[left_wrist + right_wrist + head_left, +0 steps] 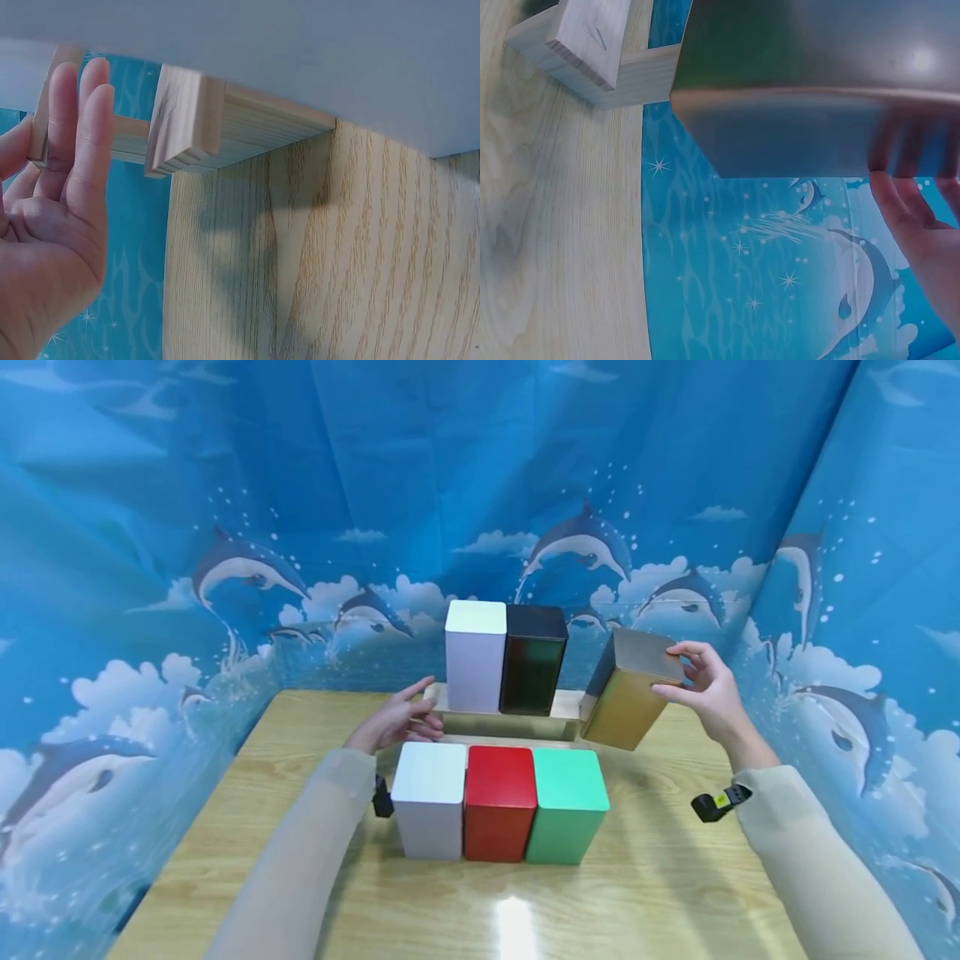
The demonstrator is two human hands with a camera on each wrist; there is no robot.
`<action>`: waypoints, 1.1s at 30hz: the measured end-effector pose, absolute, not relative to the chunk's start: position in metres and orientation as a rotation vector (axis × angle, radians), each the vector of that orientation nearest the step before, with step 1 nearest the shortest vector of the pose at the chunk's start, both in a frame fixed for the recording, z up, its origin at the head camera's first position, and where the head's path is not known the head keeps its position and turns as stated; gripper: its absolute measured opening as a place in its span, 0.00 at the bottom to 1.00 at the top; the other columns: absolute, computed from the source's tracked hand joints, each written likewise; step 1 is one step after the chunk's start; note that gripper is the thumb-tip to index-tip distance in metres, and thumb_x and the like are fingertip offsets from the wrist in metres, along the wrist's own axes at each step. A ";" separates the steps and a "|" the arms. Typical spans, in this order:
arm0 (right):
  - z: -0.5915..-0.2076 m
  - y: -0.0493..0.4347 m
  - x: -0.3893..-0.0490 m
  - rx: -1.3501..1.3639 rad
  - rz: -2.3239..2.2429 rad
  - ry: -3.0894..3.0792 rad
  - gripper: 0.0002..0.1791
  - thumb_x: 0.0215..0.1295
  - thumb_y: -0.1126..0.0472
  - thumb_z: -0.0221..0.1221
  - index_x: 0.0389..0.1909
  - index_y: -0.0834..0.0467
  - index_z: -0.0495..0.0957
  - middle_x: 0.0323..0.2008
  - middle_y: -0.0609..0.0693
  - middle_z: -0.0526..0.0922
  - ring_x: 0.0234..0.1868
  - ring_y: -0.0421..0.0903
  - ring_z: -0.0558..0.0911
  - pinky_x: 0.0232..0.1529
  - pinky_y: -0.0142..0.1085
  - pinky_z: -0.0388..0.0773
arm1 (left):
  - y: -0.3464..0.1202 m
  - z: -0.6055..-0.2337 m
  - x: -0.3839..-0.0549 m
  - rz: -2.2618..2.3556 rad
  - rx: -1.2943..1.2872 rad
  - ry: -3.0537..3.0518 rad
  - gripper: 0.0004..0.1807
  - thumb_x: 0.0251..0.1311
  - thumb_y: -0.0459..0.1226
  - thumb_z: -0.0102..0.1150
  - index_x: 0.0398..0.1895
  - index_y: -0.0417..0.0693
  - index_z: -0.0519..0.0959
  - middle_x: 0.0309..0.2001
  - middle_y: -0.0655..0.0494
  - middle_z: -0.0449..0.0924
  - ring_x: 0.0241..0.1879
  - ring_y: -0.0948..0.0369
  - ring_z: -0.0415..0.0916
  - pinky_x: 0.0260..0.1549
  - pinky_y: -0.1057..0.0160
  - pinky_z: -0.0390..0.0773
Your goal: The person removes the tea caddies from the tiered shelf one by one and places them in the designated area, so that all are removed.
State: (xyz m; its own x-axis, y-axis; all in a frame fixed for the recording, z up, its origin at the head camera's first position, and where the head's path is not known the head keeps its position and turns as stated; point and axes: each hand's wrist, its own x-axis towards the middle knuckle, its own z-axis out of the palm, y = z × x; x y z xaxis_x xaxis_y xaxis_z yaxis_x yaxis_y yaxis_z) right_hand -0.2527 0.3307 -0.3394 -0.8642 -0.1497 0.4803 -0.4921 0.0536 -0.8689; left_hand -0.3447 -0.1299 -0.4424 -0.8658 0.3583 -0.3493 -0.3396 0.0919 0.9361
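Note:
A gold-brown rectangular tin (633, 693) leans at the right end of a wooden two-step rack (566, 703), its top tipped to the right. My right hand (707, 693) grips it near the top, thumb on the front and fingers behind. The tin's smooth side (817, 135) fills much of the right wrist view. At the rack's left end, my left hand (401, 718) holds the upper board between thumb and fingers; the left wrist view shows the board's edge (56, 105) partly behind those fingers. A white tin (476, 660) and a black tin (534, 664) stand side by side on the upper step.
In front of the rack, a white tin (429, 810), a red tin (500, 810) and a green tin (567, 810) stand in a close row, hiding most of the lower step. The wood-grain table (420, 910) meets a blue dolphin-print curtain (375, 485) behind.

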 end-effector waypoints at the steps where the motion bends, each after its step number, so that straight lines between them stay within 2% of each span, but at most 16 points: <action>1: -0.339 0.332 -0.251 0.653 1.890 -2.069 0.25 0.55 0.78 0.58 0.54 0.62 0.67 0.53 0.52 0.69 0.50 0.44 0.73 0.36 0.28 0.79 | -0.130 -0.443 -0.345 1.827 0.022 1.874 0.34 0.66 0.49 0.50 0.71 0.76 0.47 0.37 0.40 0.80 0.38 0.46 0.81 0.40 0.49 0.79; 11: -0.341 0.340 -0.233 0.637 1.860 -2.070 0.27 0.53 0.80 0.59 0.55 0.63 0.68 0.54 0.52 0.70 0.51 0.44 0.73 0.38 0.28 0.79 | -0.129 -0.444 -0.345 1.843 0.024 1.877 0.34 0.66 0.48 0.50 0.71 0.76 0.48 0.39 0.38 0.80 0.37 0.46 0.81 0.39 0.48 0.80; 21: -0.347 0.346 -0.214 0.676 1.835 -2.109 0.28 0.53 0.83 0.57 0.56 0.65 0.65 0.64 0.54 0.58 0.51 0.44 0.71 0.37 0.29 0.80 | -0.129 -0.443 -0.345 1.848 0.015 1.875 0.34 0.66 0.48 0.50 0.71 0.75 0.48 0.38 0.39 0.80 0.37 0.46 0.81 0.39 0.48 0.80; 33: -0.359 0.351 -0.201 0.742 1.892 -2.063 0.31 0.50 0.87 0.54 0.56 0.67 0.64 0.65 0.54 0.57 0.53 0.43 0.71 0.38 0.30 0.80 | -0.128 -0.443 -0.344 1.832 0.018 1.895 0.34 0.66 0.49 0.49 0.71 0.76 0.48 0.36 0.41 0.81 0.37 0.46 0.81 0.39 0.49 0.80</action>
